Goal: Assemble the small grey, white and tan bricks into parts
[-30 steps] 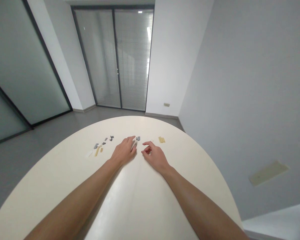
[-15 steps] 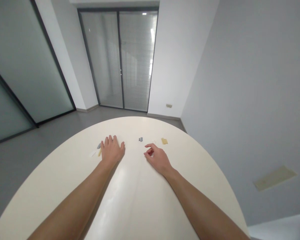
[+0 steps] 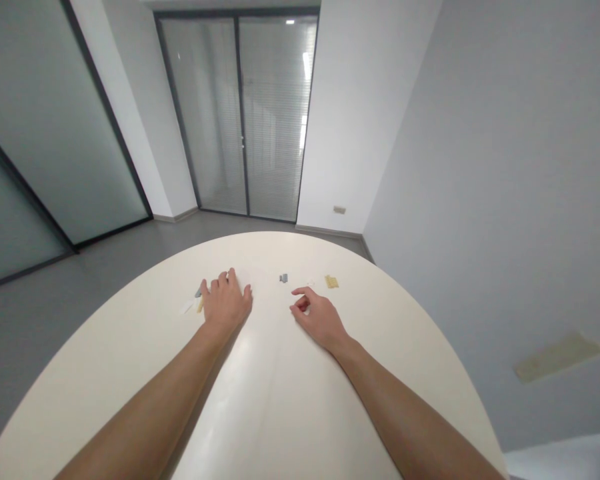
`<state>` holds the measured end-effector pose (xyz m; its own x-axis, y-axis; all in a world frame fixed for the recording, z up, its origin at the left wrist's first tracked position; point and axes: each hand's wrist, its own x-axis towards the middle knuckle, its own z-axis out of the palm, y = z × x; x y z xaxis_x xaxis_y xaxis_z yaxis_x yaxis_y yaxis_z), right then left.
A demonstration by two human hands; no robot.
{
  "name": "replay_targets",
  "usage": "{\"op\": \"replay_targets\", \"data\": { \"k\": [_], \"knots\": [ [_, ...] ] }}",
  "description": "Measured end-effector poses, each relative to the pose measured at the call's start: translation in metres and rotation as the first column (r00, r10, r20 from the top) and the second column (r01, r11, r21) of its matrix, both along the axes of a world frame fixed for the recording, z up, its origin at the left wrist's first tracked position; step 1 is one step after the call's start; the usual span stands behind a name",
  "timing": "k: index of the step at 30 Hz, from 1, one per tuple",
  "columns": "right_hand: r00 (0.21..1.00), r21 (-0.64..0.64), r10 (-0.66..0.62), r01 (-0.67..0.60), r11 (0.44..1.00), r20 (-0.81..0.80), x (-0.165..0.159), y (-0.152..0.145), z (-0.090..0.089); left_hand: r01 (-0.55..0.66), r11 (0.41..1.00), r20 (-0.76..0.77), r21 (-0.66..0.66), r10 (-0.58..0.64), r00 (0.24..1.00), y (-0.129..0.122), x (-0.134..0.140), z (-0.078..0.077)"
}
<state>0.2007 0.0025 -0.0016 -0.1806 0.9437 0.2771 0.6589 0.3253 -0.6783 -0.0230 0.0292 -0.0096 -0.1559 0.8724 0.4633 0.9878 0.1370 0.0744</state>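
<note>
- Grey cluster: small pieces near the middle of the desk's far edge, between the two hands and a bit beyond them; nothing touching it
- Yellow pieces: right of the cluster, also toward the far edge of the desk, beyond the right hand
- Pale bits: just left of the yellow pieces, too small to identify
- Left hand: open, palm down, fingers spread; sits over the left-hand group, so can't tell what's under the palm
- Poking out on its left: a grey piece, a yellow strip and, farther toward the left edge, a white strip
- Right hand: partly open, fingers curled, thumb and index tips apart, no item visible between them
- Step in hand, my read: left hand sorting through or choosing from loose pieces, right hand idle
- Next move calls for a fine fingertip pinch; spread fingers could scatter parts this small
</note>
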Motion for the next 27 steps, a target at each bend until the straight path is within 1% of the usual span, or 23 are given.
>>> {"op": "replay_targets", "data": {
  "k": [5, 10, 15, 19, 27],
  "knots": [
    [1.0, 0.003, 0.004, -0.004, 1.0, 0.003, 0.0007, 0.0004, -0.0006, 0.034, 0.999, -0.029, -0.004, -0.034, 0.999, -0.0017, -0.001, 0.0023],
    [1.0, 0.005, 0.007, -0.007, 1.0, 0.011, 0.0007, 0.0004, -0.0006, 0.057, 0.998, -0.027, -0.014, -0.057, 0.998, -0.0005, -0.0008, 0.0041],
    [1.0, 0.013, 0.011, -0.011, 1.0, 0.021, 0.0013, 0.0009, -0.001, 0.02, 1.0, 0.009, 0.016, -0.021, 1.0, -0.0003, 0.0, 0.0017],
    [0.999, 0.023, 0.01, -0.011, 1.0, 0.03, 0.0012, 0.0012, -0.0009, 0.001, 0.999, 0.053, -0.037, 0.001, 0.999, -0.0003, 0.0002, 0.0006],
    [0.999, 0.031, 0.022, -0.022, 0.999, 0.024, 0.0007, 0.0014, -0.0029, 0.076, 0.996, 0.033, -0.035, -0.075, 0.997, -0.0061, 0.0053, 0.0028]
  ]
}}
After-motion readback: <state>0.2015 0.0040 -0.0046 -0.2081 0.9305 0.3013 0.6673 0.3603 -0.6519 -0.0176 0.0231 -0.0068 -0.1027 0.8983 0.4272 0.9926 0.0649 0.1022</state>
